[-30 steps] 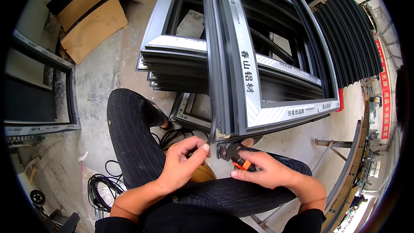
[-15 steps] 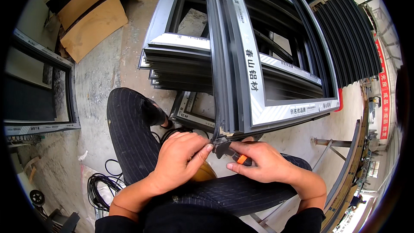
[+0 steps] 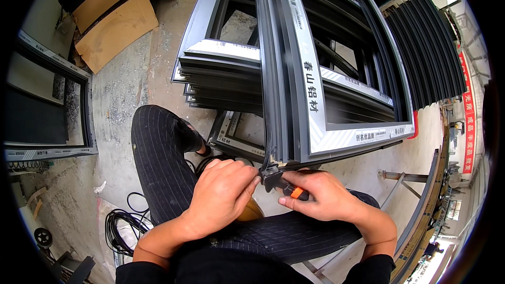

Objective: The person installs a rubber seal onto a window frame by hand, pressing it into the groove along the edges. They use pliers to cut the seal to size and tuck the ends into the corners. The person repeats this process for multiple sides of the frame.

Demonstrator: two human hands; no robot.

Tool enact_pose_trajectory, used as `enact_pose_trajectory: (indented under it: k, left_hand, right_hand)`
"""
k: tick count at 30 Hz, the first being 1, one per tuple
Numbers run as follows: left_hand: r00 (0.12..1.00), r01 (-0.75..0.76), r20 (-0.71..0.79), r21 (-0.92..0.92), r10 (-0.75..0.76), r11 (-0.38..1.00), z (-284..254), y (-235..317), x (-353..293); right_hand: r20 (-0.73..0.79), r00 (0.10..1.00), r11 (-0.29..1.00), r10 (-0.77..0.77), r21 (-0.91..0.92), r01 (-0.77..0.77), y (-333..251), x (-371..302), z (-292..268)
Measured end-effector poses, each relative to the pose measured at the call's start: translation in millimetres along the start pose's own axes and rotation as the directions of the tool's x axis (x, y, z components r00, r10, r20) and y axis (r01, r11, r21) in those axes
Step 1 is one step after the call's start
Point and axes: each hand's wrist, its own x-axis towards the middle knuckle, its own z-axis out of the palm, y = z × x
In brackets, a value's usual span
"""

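A grey aluminium window frame (image 3: 294,100) stands on edge in front of me, its lower corner just above my hands. My right hand (image 3: 321,197) grips a cutting tool with black jaws and orange handles (image 3: 284,185), its head set at the frame's corner where a black rubber seal strip (image 3: 267,147) runs down. My left hand (image 3: 223,194) pinches the end of that seal beside the tool's jaws. Both hands rest over my knees in striped dark trousers (image 3: 158,168).
A stack of grey window frames (image 3: 221,79) lies on the concrete floor behind the upright one. Flattened cardboard (image 3: 113,18) lies at the far left. A glazed frame (image 3: 47,110) leans at the left, black cable (image 3: 123,226) coils below it, and dark profiles (image 3: 431,52) are stacked at the right.
Both hands have closed in on the frame's lower corner. The left hand moved up to the seal beside the tool's jaws, and the tool's orange handles are more covered by my right hand.
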Motion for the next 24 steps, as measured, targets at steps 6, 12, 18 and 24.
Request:
enact_pose_trajectory:
  k: [6,12,18,24]
  left_hand:
    - [0.999,-0.029,-0.014,0.019,0.029,0.999,2,-1,0]
    - [0.999,0.012,-0.031,-0.044,-0.013,0.999,7,-2,-2]
    - [0.998,0.056,0.014,-0.116,-0.055,0.992,14,1,-4]
    - [0.973,0.220,-0.012,-0.263,-0.231,0.939,11,-6,-16]
  right_hand:
    - [-0.057,0.998,0.995,-0.019,-0.103,0.013,-4,-1,2]
    - [-0.119,0.993,0.948,0.012,-0.315,-0.049,-6,-2,8]
    - [-0.277,0.958,0.884,-0.068,-0.462,-0.071,1,-21,17]
    - [-0.228,0.966,0.942,0.120,-0.282,-0.183,-7,-54,28]
